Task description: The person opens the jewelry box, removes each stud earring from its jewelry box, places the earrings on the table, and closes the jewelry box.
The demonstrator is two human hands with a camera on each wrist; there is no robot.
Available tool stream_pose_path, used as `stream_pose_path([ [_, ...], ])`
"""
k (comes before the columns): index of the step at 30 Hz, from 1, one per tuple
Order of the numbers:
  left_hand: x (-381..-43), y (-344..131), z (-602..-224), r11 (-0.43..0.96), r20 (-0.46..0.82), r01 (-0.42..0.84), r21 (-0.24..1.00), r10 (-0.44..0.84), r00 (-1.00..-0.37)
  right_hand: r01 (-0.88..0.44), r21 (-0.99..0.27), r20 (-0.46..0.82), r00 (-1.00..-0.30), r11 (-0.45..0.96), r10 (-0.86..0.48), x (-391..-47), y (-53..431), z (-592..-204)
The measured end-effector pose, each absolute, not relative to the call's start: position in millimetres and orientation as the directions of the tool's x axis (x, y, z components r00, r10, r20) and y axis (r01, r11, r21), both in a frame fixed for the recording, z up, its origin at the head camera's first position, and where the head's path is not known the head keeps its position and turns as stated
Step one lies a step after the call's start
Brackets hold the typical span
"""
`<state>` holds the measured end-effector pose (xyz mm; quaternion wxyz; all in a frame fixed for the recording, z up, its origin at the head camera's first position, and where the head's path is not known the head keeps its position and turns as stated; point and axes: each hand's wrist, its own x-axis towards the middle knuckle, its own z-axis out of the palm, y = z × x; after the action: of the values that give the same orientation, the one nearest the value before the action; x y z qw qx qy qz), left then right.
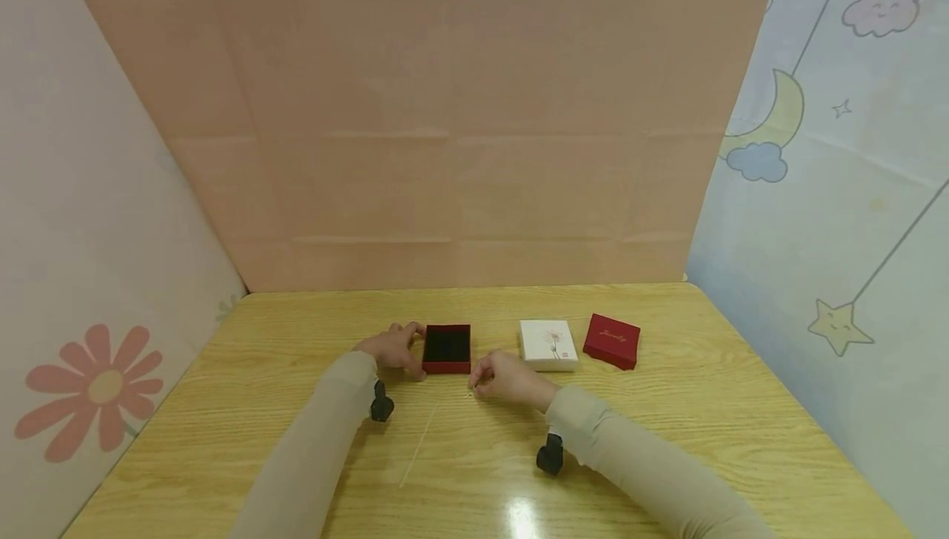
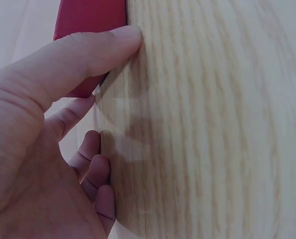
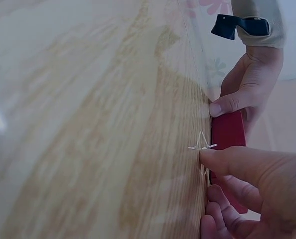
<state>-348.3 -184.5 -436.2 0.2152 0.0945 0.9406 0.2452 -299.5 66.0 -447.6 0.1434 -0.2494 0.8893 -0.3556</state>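
- Head view: on the wooden table (image 1: 474,461), the open red box (image 1: 447,367), black-lined, is held at its left end by the left hand (image 1: 395,349), thumb at the near corner, a finger at the far one.
- Same view: just off the box's near right corner, a tiny shiny trinket (image 1: 469,395) is pinched by the right hand (image 1: 509,377). Beyond that hand a white box (image 1: 544,341) with a flower print is seen, with a gold-lettered red lid (image 1: 612,339) beside it, turned askew.
- Left wrist view: the box's red side is touched by the thumb; the index fingertip's contact is hidden. The other fingers are loosely bent, nothing held in them.
- Right wrist view: the trinket is gripped at the thumb tip against the index finger, thin loops jutting out; the other fingers are curled beside the tabletop.
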Motion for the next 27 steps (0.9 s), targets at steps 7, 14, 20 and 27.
stream_pose_path([
  [7,-345.8,-184.3,-435.3,0.865,-0.356,0.070,0.498,0.277,-0.892,-0.329,-0.714,-0.080,-0.839,0.618,-0.539,-297.7,65.9,-446.6],
  [14,-345.9,-183.9,-435.6,0.862,-0.352,0.066,0.503,0.274,-0.895,-0.334,-0.714,-0.073,-0.838,0.615,-0.540,-298.0,66.3,-449.1],
  [20,-348.0,-185.2,-439.2,0.864,-0.352,0.065,0.500,0.271,-0.896,-0.346,-0.708,-0.063,-0.837,0.616,-0.544,-299.4,66.9,-452.4],
  [27,-348.3,-185.6,-440.1,0.865,-0.344,0.075,0.496,0.275,-0.898,-0.337,-0.716,-0.068,-0.837,0.611,-0.543,-299.6,67.0,-453.4],
])
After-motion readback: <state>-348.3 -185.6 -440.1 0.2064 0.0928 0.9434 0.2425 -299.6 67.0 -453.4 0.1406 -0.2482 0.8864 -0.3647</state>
